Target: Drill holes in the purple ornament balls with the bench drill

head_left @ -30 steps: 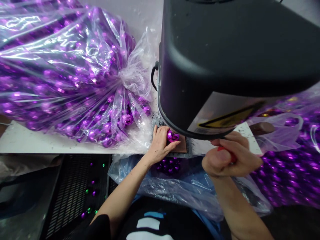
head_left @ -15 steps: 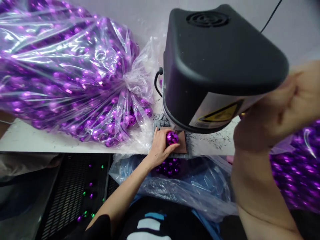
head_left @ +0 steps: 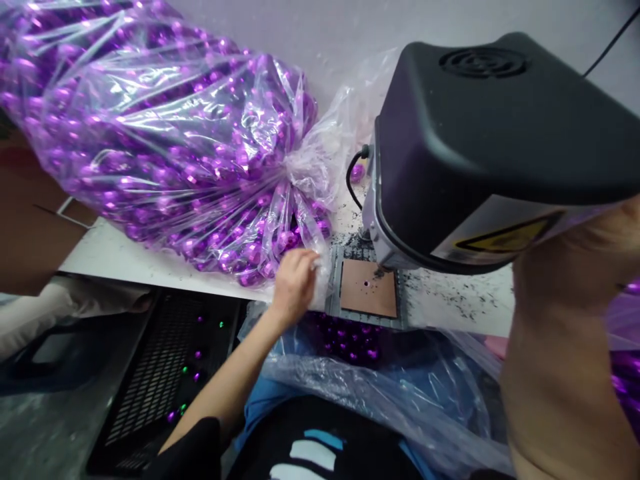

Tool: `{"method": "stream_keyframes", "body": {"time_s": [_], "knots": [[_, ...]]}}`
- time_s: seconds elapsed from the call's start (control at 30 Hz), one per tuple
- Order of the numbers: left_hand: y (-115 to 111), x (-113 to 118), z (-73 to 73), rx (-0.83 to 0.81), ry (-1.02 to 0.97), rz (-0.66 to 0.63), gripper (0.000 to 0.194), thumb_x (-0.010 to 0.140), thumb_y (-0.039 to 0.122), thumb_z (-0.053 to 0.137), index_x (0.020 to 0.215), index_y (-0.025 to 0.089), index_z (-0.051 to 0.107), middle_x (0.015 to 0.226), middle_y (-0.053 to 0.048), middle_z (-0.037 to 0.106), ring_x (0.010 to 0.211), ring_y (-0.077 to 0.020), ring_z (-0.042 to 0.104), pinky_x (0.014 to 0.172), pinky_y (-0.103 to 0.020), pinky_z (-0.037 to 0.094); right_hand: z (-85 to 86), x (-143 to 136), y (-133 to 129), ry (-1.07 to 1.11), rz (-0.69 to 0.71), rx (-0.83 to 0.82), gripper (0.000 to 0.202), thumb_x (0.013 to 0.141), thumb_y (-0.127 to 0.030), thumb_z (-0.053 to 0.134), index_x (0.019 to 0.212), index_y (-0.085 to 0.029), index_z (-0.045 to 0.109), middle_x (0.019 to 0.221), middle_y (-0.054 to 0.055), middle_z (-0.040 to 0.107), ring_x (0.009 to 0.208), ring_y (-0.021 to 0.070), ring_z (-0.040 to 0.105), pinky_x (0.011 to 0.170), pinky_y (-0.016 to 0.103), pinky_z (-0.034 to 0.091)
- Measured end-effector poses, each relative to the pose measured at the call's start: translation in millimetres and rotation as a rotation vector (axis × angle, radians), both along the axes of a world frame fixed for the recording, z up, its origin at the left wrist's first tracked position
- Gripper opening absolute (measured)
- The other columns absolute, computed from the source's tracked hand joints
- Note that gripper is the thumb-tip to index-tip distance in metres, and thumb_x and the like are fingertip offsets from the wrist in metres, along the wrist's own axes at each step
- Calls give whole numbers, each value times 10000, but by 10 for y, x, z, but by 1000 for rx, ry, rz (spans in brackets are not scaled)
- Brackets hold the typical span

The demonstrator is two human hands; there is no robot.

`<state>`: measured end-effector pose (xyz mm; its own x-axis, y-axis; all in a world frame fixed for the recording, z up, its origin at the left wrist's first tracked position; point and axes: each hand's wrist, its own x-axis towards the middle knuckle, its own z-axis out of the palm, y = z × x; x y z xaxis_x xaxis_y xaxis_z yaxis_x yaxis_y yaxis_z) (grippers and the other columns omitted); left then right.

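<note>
My left hand [head_left: 296,283] is over the front of the bench, with its fingers curled in beside the loose plastic of a clear bag [head_left: 313,173] of shiny purple balls. Whatever is in those fingers, if anything, is hidden. To its right lies a brown square plate [head_left: 369,297] with a small dark hole, on a grey slotted base [head_left: 336,283]. Above the plate hangs a black machine head [head_left: 480,140] with a yellow warning label. My right hand [head_left: 607,230] is raised at its right side, the fingers hidden behind the housing.
Below the bench edge, an open clear bag [head_left: 425,400] holds purple balls [head_left: 350,340]. A black slatted crate [head_left: 150,367] with a few purple and green balls is at lower left. Dark flakes [head_left: 450,293] litter the white bench. More purple balls [head_left: 627,377] show at far right.
My left hand has moved left off the plate toward the tied bag, and the purple ball it held there is no longer on the plate. The view has shifted left.
</note>
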<state>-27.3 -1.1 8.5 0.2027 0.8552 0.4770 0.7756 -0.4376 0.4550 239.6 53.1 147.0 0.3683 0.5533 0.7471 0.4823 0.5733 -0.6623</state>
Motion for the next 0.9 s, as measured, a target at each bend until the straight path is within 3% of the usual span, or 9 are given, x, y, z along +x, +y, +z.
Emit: {"method": "stream_keyframes", "body": {"time_s": [0.07, 0.13, 0.27, 0.47, 0.6, 0.77, 0.9], "knots": [[294, -252, 28, -9, 177, 161, 403, 922, 87, 394, 1261, 218, 570, 1263, -137, 603, 1170, -307, 520, 997, -525, 408, -7, 5, 17, -89, -35, 34, 552, 855, -609, 476, 653, -100, 412, 535, -43, 314, 530, -38, 336, 564, 238, 185], [499, -431, 23, -65, 352, 197, 467, 874, 65, 445, 1302, 211, 560, 1330, -158, 578, 1188, -352, 510, 1007, -579, 361, -6, 2, 23, -111, -56, 49, 556, 861, -604, 466, 644, -96, 400, 537, -43, 284, 523, -47, 308, 551, 226, 171], [575, -518, 30, -136, 466, 172, 444, 871, 164, 564, 1314, 172, 549, 1246, -179, 630, 1081, -355, 577, 982, -563, 354, 12, -4, 9, -114, -52, 16, 522, 887, -564, 439, 653, -99, 397, 526, -43, 266, 508, -59, 304, 528, 198, 171], [42, -128, 190, 27, 140, 52, 556, 844, 488, 684, 1282, 197, 503, 1178, -113, 669, 1060, -292, 586, 1010, -500, 342, -33, 64, 75, -182, -30, 55, 525, 906, -595, 408, 723, -104, 444, 519, -49, 301, 494, -37, 338, 502, 182, 205], [-221, 207, 58, -189, -85, -161, 525, 863, 479, 674, 1271, 203, 493, 1124, -95, 656, 1011, -240, 605, 907, -401, 472, -31, 48, 104, -158, -38, 63, 528, 897, -602, 440, 702, -112, 412, 531, -45, 290, 498, -19, 293, 509, 199, 193], [-137, 423, -204, -370, -261, -221, 485, 857, 431, 694, 1248, 203, 519, 1131, -83, 642, 1019, -222, 633, 883, -370, 525, 58, -25, 54, -122, -25, 35, 561, 858, -640, 479, 680, -117, 378, 610, -21, 292, 600, -5, 317, 553, 183, 220], [-14, 516, -241, -371, -332, -204, 458, 854, 420, 701, 1225, 201, 546, 1112, -77, 661, 1018, -228, 643, 903, -391, 523, 70, -26, 51, -109, -17, 13, 595, 823, -672, 498, 693, -99, 412, 623, -25, 281, 621, -9, 295, 564, 160, 212]]}}
